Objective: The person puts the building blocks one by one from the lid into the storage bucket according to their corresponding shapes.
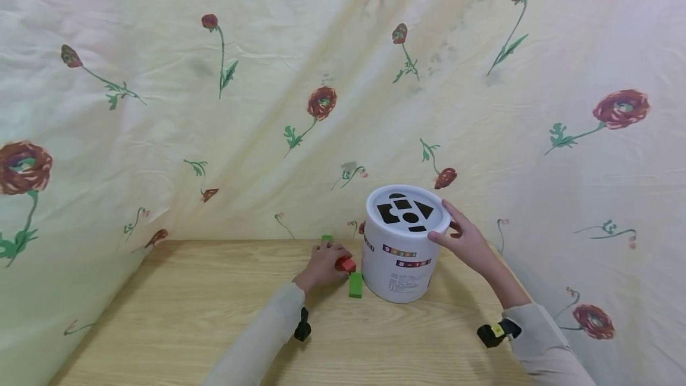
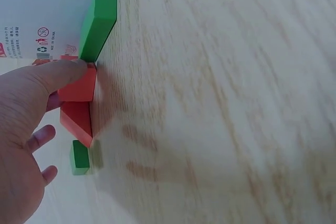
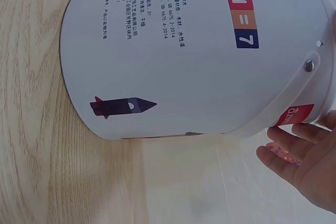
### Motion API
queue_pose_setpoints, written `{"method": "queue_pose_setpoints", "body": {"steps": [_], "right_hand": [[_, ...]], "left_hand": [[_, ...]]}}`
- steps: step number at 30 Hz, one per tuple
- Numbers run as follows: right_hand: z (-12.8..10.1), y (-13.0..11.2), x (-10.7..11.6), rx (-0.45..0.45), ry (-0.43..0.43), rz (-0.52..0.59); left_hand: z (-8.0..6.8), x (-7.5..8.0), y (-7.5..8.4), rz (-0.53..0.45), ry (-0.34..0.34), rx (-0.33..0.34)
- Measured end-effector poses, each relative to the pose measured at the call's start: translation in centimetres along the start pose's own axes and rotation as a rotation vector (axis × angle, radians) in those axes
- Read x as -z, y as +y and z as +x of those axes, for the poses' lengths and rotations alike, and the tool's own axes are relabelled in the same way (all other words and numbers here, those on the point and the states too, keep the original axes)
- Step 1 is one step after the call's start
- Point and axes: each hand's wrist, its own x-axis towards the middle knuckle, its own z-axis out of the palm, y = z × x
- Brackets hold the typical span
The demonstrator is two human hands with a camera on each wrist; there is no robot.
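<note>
A white bucket (image 1: 399,261) with shape-cut holes in its lid (image 1: 407,214) stands on the wooden table (image 1: 187,314). My left hand (image 1: 328,260) lies just left of it and pinches a red block (image 1: 346,264). In the left wrist view the thumb (image 2: 60,73) presses on that red block (image 2: 80,88), with a second red piece (image 2: 77,121) right behind it. A long green block (image 1: 355,285) lies against the bucket's base. My right hand (image 1: 454,232) rests with relaxed fingers (image 3: 286,153) on the lid's right rim, beside the bucket (image 3: 199,61).
A small green block (image 1: 327,237) lies beyond my left hand, also seen as the small green block (image 2: 80,157). A flowered cloth (image 1: 321,76) hangs close behind and on both sides of the table. The table's near half shows bare wood.
</note>
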Motion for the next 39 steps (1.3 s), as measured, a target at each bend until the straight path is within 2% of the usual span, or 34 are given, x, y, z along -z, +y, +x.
{"method": "queue_pose_setpoints", "body": {"steps": [8, 15, 18, 23, 31, 39], "right_hand": [[0.1, -0.2, 0.1, -0.001, -0.007, -0.026], [0.0, -0.2, 0.2, 0.001, -0.007, -0.04], [0.0, -0.2, 0.2, 0.003, -0.006, -0.042], [0.0, -0.3, 0.1, -0.001, -0.007, -0.041], [-0.1, -0.3, 0.2, 0.007, -0.008, -0.043], [0.1, -0.3, 0.2, 0.003, -0.012, -0.04]], "left_hand": [[-0.2, 0.1, -0.2, -0.122, 0.033, 0.015], [-0.5, 1.0, -0.1, -0.185, 0.027, 0.042], [-0.8, 1.6, 0.1, -0.212, 0.019, 0.078], [-1.4, 3.2, 0.4, -0.272, 0.028, 0.134], [-1.1, 6.1, 0.6, -0.287, 0.071, 0.093], [-0.6, 9.1, 1.1, -0.337, 0.122, 0.096]]}}
